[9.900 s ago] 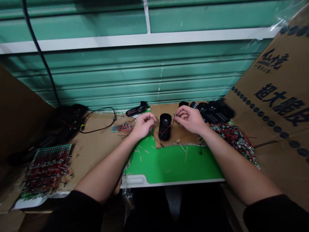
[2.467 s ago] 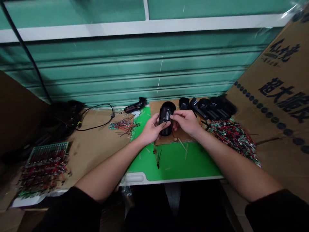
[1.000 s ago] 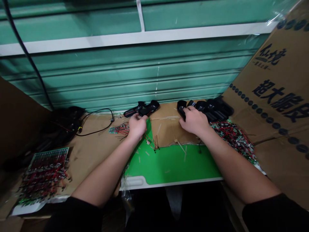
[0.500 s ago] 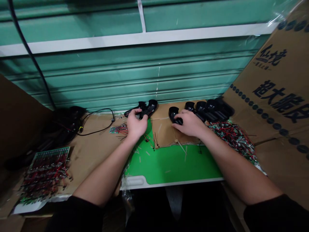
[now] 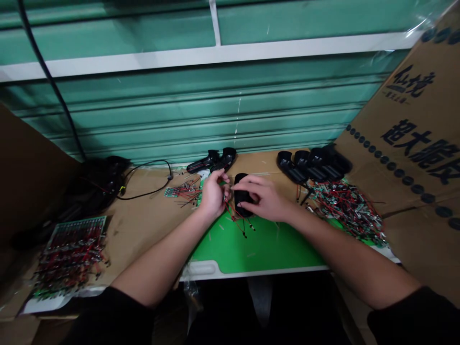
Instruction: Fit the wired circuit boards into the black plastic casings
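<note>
Black plastic housing (image 5: 241, 195) lies with its long axis pointing away from us, at the edge of a cardboard sheet (image 5: 260, 165) on a green mat (image 5: 273, 247). Our right hand (image 5: 264, 197) grasps it from above; our left hand (image 5: 214, 195) is curled beside the red wires (image 5: 233, 216), we cannot tell if it pinches them. More housings (image 5: 312, 164) lie to the right, before a green shutter (image 5: 201, 115)

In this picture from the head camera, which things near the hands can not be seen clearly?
All in the head view:
- Black plastic shell: its top is mostly covered by the right hand.
- Left hand: its fingers hide whatever they may be pinching.
- Red wires: their upper ends are hidden by the hands and shell.
- Pile of wired boards: single boards are too small to make out.
</note>
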A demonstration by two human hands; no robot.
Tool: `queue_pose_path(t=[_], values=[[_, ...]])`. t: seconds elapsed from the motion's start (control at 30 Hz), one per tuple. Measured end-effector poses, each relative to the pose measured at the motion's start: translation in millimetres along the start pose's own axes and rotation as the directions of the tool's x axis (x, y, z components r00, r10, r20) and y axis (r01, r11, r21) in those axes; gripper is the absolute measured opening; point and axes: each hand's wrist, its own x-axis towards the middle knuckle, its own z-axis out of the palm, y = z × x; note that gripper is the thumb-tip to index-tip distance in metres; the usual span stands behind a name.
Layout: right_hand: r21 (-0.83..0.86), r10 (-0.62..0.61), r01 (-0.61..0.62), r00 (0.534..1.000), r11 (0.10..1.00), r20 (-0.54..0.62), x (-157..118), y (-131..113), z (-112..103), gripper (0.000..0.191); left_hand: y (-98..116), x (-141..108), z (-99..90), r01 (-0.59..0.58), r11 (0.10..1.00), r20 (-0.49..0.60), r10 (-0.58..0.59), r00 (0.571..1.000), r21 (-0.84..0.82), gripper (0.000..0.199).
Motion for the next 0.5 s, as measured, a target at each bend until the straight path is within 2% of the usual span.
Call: queue_pose_path(t=[0.1, 0.2, 0.27, 0.33, 0.4, 0.43, 0.5], values=[[0.005, -0.203, 0.203, 0.979, 0.979, -0.021, 0.2, -5.2, 7.9, 0.034, -3.7, -1.1, -0.8, -0.067, 0.998, 0.023, 0.067, 0.997, -0.015, 0.029], [0.015, -0.269, 0.271, 0.96, 0.963, -0.071, 0.1, -10.3, 14.2, 0.022, -7.9, -2.0, -1.5, -0.105, 0.994, 0.071, 0.105, 0.992, -0.007, 0.038], [0.027, -0.263, 0.267, 0.961, 0.963, -0.086, -0.2, -14.0, 14.6, 0.021, -8.9, -2.5, -2.1, -0.094, 0.996, 0.115, 0.093, 0.989, 0.007, 0.044], [0.063, -0.196, 0.205, 0.972, 0.977, -0.126, -0.1, -17.1, 12.3, 0.022, -7.3, -3.5, -3.1, -0.116, 0.993, 0.16, 0.109, 0.981, 0.035, 0.047], [0.137, -0.027, 0.056, 0.979, 0.989, -0.202, 0.9, -18.0, 8.9, 0.025, -3.5, -5.4, -4.6, -0.195, 0.976, 0.22, 0.17, 0.961, 0.098, 0.047], [0.199, 0.09, -0.042, 0.968, 0.979, -0.236, 2.0, -17.4, 7.2, 0.03, -1.3, -6.7, -5.6, -0.247, 0.959, 0.265, 0.205, 0.942, 0.14, 0.045], [0.368, 0.318, -0.209, 0.91, 0.906, -0.266, 5.0, -14.3, 4.1, 0.045, 2.1, -9.3, -7.6, -0.359, 0.907, 0.376, 0.261, 0.889, 0.22, 0.04]])
